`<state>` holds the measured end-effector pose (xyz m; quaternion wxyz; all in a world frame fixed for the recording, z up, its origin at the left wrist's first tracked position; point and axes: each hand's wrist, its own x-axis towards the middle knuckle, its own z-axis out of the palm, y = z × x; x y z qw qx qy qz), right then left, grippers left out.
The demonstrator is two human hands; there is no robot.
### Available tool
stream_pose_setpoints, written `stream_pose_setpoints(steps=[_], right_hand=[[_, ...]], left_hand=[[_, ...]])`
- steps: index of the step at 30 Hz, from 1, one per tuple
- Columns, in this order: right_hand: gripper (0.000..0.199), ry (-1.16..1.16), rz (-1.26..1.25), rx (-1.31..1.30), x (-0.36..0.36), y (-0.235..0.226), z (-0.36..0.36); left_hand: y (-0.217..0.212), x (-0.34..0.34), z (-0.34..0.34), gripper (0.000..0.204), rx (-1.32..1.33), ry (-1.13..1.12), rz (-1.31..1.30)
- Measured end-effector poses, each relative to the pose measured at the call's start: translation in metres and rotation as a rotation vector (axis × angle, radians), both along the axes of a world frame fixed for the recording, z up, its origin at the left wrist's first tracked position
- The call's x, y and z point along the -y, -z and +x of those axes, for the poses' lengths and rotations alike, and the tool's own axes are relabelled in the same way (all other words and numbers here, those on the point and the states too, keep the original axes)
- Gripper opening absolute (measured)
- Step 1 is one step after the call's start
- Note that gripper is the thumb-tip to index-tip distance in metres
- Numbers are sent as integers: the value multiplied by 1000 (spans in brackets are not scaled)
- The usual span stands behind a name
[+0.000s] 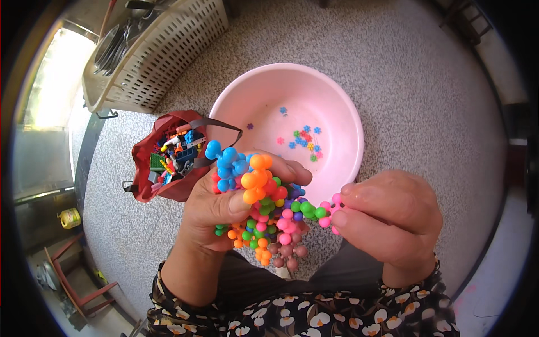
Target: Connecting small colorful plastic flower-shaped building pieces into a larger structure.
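Observation:
My left hand (219,208) is wrapped round a clump of joined ball-and-stick toy pieces (261,216) in blue, orange, red, green, pink, purple and brown. A short green piece (307,208) sticks out from the clump's right side. At its end sits a pink ball piece (337,209), pinched between the thumb and fingers of my right hand (393,208). The pink piece touches the green one; whether they are locked together I cannot tell. Both hands are held above my lap, just in front of a pink basin (286,70). The clump hides part of my left fingers.
Small flower-shaped pieces (306,137) lie in the basin. Left of it stands a red bag (145,151) filled with mixed building toys. A cream perforated basket (163,56) is at the far left. A wooden chair (73,281) and a yellow container (69,218) are at the left.

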<state>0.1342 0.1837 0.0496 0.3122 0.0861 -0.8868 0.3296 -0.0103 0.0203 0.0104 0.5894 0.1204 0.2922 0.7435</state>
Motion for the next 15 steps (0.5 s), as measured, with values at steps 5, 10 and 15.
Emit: stream_pose_setpoints(steps=[5, 10, 15], right_hand=[[21, -23, 65, -31, -3, 4, -1], [20, -46, 49, -117, -2, 15, -4], [19, -70, 50, -92, -1, 16, -4]], left_hand=[[-4, 1, -2, 53, -5, 24, -97], [-5, 0, -1, 53, -15, 92, -157], [3, 1, 1, 45, 19, 47, -71]])
